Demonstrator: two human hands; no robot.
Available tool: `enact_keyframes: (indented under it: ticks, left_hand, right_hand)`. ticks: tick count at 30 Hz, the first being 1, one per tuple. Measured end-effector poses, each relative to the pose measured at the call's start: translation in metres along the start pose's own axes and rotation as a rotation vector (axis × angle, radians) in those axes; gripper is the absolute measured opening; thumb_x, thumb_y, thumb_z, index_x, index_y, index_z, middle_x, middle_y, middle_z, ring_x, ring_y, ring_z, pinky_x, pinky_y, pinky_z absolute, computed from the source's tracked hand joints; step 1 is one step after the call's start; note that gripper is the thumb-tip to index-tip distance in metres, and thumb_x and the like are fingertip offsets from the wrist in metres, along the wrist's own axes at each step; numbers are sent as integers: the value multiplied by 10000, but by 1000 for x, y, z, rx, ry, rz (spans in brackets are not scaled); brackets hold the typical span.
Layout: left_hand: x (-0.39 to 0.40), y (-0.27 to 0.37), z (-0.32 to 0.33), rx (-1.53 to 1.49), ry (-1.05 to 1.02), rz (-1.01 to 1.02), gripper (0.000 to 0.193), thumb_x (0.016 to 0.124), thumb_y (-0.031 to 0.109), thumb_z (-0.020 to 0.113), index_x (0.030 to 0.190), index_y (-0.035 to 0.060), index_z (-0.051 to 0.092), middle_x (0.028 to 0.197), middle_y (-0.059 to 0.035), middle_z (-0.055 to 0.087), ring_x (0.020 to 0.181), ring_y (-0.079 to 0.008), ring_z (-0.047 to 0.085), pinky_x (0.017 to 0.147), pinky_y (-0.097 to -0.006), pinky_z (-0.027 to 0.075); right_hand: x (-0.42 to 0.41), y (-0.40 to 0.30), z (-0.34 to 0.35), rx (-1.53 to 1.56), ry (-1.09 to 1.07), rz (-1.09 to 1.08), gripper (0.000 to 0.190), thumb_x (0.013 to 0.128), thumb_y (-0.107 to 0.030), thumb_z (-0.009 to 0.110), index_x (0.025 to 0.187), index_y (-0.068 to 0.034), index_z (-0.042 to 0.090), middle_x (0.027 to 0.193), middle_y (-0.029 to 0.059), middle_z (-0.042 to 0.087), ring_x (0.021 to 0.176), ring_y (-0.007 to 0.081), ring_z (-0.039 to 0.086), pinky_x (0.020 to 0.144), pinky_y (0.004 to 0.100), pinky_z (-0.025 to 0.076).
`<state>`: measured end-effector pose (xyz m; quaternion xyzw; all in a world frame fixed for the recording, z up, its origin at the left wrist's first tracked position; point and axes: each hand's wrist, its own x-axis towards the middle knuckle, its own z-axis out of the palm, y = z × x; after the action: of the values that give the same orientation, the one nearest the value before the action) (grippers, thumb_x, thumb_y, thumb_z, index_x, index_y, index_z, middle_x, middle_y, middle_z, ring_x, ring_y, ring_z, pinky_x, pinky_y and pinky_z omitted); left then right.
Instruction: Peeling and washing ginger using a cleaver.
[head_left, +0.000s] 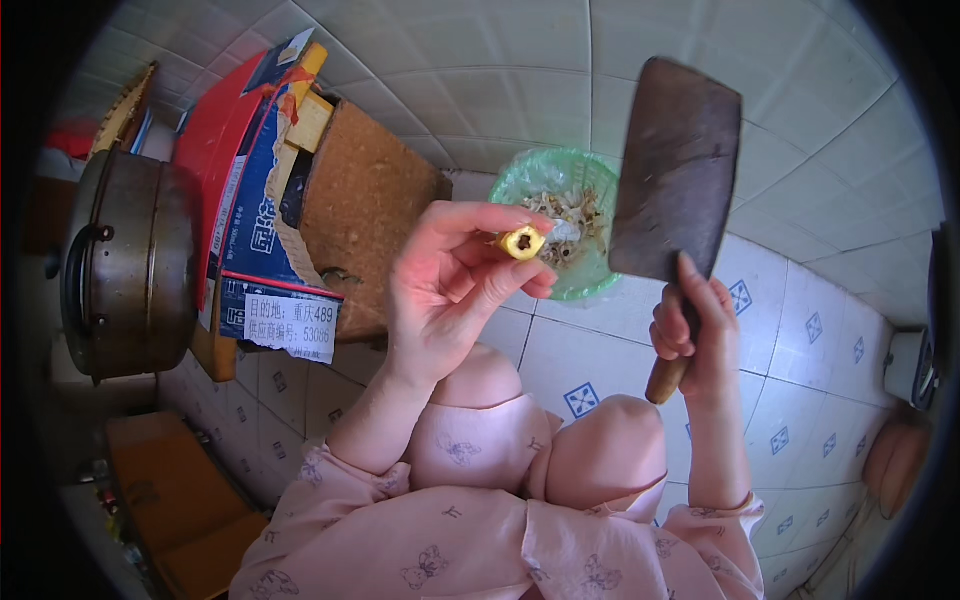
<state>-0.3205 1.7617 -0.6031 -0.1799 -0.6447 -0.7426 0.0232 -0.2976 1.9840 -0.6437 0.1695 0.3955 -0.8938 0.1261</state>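
Between thumb and fingers, my left hand (469, 281) pinches a short yellow vegetable piece (523, 242). Its end faces the camera and has a dark hole in the middle; the rest of it lies mostly behind my fingers. My right hand (697, 330) grips the wooden handle of a broad cleaver (679, 165). The dark, stained blade points up and stands apart from the yellow piece. Behind my left fingertips, a green plastic basket (504, 176) lined with a clear bag sits on the floor, with scraps (577, 210) inside it.
To the left are a brown wooden board (367, 210), a torn blue and red cardboard box (247, 202) bearing writing, and a metal pot (131, 262). A tiled wall (510, 97) rises behind the basket. My bent knees (607, 442) are below my hands, over a tiled floor (637, 352).
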Motion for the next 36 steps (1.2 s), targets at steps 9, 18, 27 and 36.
enact_keyframes:
  ticks: [9,18,27,36]
  left_hand:
    - [-5,-6,18,-99,-55,-20,195,929,109,494,1100,17,498,1155,-256,533,898,-221,640,769,-315,547]
    - [-8,-2,28,-364,-2,-125,286,875,63,573,1140,3,487,1156,-182,512,949,-240,629,831,-338,552]
    - [-11,-5,27,-286,-7,-92,321,832,33,624,1124,-13,498,1123,-143,544,933,-207,630,829,-341,551]
    - [-12,-15,23,-429,-7,-212,308,833,52,634,1115,44,509,1097,-141,572,900,-192,621,749,-282,531]
  right_hand:
    - [-29,-18,41,118,-66,-118,150,938,-127,485,819,-44,522,482,25,432,329,65,321,303,206,272]
    - [-38,-11,53,-57,-5,-285,148,955,-95,428,821,-58,480,477,13,385,331,57,286,287,206,250]
    - [-37,-8,48,3,-31,-243,66,888,-94,583,877,-44,542,506,33,485,369,71,396,349,207,314]
    - [-36,-4,42,-238,25,-403,63,943,-75,455,948,-39,507,490,16,407,360,59,326,330,197,311]
